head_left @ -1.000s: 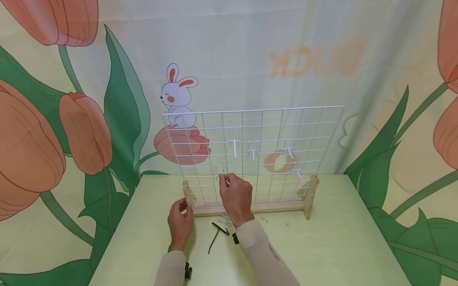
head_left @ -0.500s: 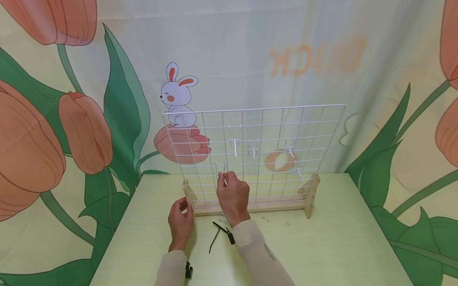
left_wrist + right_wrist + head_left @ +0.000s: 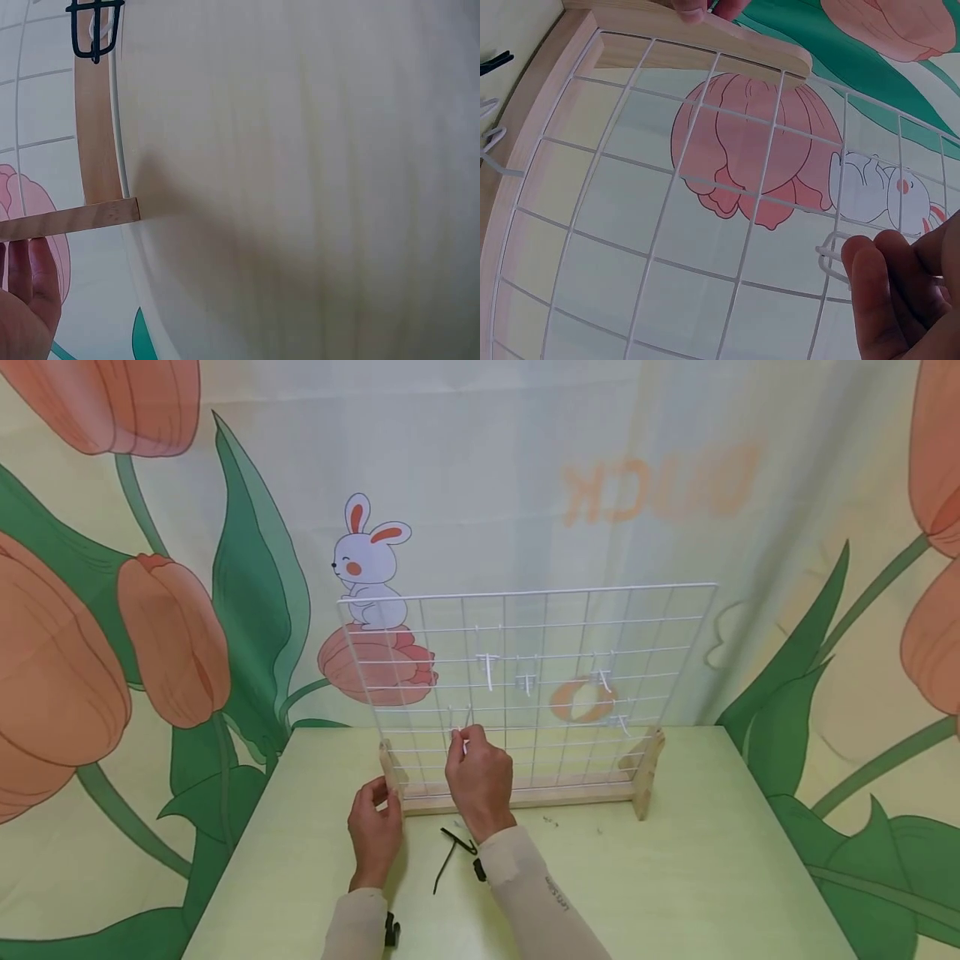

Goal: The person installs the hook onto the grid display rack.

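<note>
A white wire grid panel (image 3: 555, 635) stands upright in a wooden stand (image 3: 517, 798). My right hand (image 3: 480, 777) pinches a white wire hook (image 3: 832, 255) between thumb and fingertips, against the grid's lower left part; the hand hides part of the hook. With its fingers bent, my left hand (image 3: 373, 833) holds the stand's left wooden side piece (image 3: 67, 221). Several other white hooks hang on the grid, among them a long hook (image 3: 489, 670), a short hook (image 3: 527, 683) and one farther right (image 3: 603, 677).
On the pale table (image 3: 675, 893), a black hook (image 3: 453, 852) lies in front of the stand, between my forearms. Small pale bits (image 3: 551, 821) lie near the stand's base. Behind hangs a curtain (image 3: 480, 468) printed with tulips and a rabbit.
My right hand has shifted slightly left and down along the grid, still pinching the hook. My left hand stays at the stand's left side piece.
</note>
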Tool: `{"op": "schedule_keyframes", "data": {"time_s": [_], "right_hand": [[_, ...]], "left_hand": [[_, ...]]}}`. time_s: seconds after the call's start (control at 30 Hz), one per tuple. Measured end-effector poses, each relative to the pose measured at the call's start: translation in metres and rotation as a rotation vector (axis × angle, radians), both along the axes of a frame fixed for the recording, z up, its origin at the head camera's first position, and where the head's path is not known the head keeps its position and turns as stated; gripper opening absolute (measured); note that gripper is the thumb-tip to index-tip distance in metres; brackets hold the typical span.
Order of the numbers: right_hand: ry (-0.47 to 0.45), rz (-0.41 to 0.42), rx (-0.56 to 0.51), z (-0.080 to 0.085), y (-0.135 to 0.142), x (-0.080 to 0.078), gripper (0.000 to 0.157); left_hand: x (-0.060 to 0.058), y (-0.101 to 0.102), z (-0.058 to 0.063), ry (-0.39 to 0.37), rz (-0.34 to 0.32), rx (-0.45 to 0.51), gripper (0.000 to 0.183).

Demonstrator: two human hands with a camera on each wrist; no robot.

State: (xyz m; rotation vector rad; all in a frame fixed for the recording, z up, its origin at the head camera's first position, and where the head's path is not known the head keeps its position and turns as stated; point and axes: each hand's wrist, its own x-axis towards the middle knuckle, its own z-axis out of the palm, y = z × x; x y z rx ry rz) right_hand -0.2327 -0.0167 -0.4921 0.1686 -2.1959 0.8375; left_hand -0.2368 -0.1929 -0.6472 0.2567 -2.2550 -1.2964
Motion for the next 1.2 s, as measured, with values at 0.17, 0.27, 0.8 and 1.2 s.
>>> {"op": "schedule_keyframes", "data": {"time_s": [0.17,0.27,0.8,1.2], "right_hand": [[-0.022,0.001,0.007,-0.002,0.0,0.0,0.011],[-0.031,0.008,0.001,-0.006,0.001,0.0,0.009],[0.019,0.077,-0.043,-0.013,0.013,0.012,0.023],[-0.004,0.14,-0.079,-0.02,0.025,0.021,0.024]], "left_hand": [[0.0,0.0,0.0,0.013,-0.006,0.0,0.027],[0.0,0.0,0.0,0.011,-0.001,0.002,0.027],[0.0,0.001,0.003,-0.012,0.001,-0.007,0.027],[0.001,0.003,0.003,-0.003,0.021,0.012,0.027]]}}
